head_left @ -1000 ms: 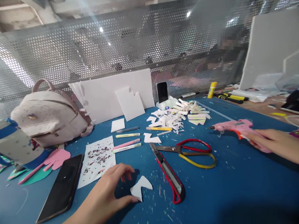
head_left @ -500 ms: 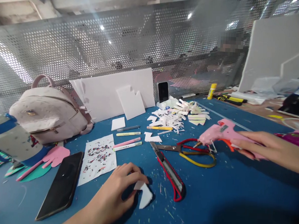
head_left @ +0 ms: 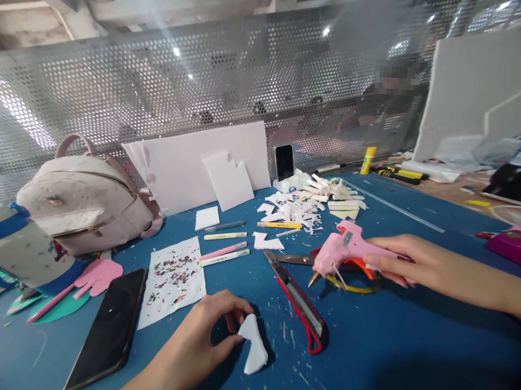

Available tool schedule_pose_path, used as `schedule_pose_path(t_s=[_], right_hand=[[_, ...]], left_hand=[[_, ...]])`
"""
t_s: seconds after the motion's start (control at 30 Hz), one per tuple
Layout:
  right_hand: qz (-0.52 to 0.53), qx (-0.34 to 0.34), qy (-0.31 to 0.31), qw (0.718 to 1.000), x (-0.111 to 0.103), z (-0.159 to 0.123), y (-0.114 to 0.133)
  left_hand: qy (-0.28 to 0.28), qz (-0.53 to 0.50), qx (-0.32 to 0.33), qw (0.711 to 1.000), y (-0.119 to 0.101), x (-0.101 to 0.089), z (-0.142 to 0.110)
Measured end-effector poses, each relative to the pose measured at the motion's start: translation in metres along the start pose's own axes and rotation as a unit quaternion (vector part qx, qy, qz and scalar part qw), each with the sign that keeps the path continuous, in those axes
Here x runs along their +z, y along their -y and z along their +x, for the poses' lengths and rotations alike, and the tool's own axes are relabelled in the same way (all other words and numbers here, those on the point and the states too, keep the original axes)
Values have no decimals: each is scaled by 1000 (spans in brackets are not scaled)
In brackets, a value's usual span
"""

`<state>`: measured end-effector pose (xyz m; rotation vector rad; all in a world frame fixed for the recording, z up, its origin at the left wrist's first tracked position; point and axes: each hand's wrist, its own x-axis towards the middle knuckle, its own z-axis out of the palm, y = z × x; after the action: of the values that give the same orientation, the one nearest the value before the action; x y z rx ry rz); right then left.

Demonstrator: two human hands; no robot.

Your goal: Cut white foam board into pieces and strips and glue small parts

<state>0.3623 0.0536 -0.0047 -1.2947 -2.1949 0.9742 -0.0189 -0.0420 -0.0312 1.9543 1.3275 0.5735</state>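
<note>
Between the thumb and fingers of my left hand is a small curved piece of white foam board, held just over the blue table. My right hand grips a pink hot glue gun by its handle, its metal nozzle pointing down and left. Beneath the glue gun lie scissors with red and yellow handles, partly hidden by it. A red and black utility knife rests between my two hands, blade end away from me.
Several markers lie beside a paper sheet with dark scraps. A black phone, a tumbler and a pale backpack stand or lie left. White foam scraps are heaped behind, near a propped phone and glue stick.
The glue gun in my right hand has come left and down, over the scissors and nearer the knife. My left hand has turned the foam piece slightly, keeping hold of it.
</note>
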Motion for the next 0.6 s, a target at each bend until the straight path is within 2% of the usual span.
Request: schedule_pose_path(t_s=[0.07,0.13,0.2,0.3,0.43,0.53,0.6], right_hand=[[-76,28,2,997,-14,4,-12],[-145,67,-48,986,-33,7,-30],[-215,138,-80,964,-52,6,-52],[-247,193,-110,943,-71,0,-84],[-281,238,-112,923,-72,-6,-106],[-323,253,-145,900,-65,-6,-104],[-347,236,-183,889,-60,-7,-96]], left_hand=[[0,20,1,1000,2,-1,-2],[-1,39,4,999,4,-2,-5],[-3,57,12,998,7,-3,-7],[-3,82,34,996,9,-2,-8],[-18,129,41,991,5,0,-4],[-49,194,55,978,-1,-3,-2],[-79,211,85,971,-3,-9,-9]])
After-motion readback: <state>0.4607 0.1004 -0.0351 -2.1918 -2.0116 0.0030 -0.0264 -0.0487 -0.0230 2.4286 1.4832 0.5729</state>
